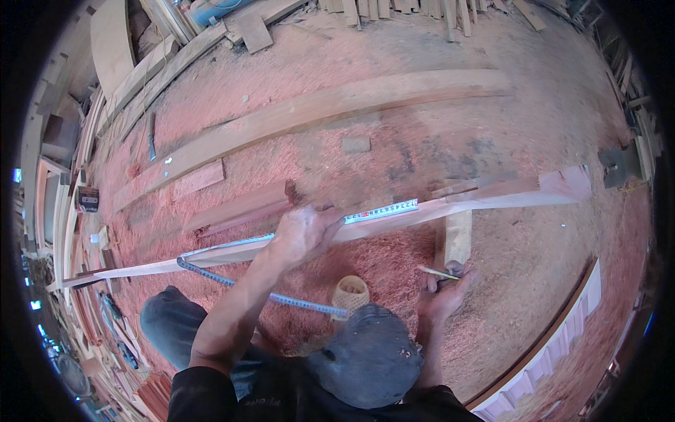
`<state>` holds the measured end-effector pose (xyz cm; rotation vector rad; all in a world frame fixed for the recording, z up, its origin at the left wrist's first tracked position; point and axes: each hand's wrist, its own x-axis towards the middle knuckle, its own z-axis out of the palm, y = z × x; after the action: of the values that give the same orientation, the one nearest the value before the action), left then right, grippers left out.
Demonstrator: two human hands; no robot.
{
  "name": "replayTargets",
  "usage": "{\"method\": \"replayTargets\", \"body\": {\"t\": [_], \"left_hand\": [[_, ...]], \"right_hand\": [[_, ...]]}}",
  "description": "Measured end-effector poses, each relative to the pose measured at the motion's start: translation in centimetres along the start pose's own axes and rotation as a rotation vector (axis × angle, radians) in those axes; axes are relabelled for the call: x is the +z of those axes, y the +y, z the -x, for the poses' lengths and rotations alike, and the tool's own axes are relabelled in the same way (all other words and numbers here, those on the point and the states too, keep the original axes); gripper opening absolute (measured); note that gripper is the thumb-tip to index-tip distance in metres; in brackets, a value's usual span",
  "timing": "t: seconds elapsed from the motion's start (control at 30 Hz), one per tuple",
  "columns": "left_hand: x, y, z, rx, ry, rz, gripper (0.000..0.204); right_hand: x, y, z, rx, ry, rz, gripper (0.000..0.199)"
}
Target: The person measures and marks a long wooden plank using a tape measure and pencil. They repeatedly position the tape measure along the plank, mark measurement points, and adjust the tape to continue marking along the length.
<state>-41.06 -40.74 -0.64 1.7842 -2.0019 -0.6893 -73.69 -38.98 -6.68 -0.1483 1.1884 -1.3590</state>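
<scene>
Here, at the centre of the frame, the left hand (304, 232) presses flat, fingers spread, on a white measuring tape (383, 209) laid along a long, thin pale wooden strip (492, 198) that runs from left to right across the red sawdust floor (534, 126). The tape's slack loops back towards the lower middle. The right hand (441, 294), lower right of centre, is closed around a yellow pencil (437, 273), just below a short wooden block (457, 238) propping the strip. A broad curved plank (316, 112) lies above.
</scene>
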Motion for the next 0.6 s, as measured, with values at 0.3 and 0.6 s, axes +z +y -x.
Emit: {"method": "replayTargets", "body": {"t": [0.3,0.6], "left_hand": [[-0.2,0.3,-0.1,-0.029,-0.035,-0.044,0.019],[0.1,0.6,0.3,-0.065,-0.014,-0.069,0.018]], "right_hand": [[1.1,-0.7,-0.5,-0.151,-0.049,0.049,0.062],[0.1,0.1,-0.8,-0.133,-0.118,0.099,0.054]]}}
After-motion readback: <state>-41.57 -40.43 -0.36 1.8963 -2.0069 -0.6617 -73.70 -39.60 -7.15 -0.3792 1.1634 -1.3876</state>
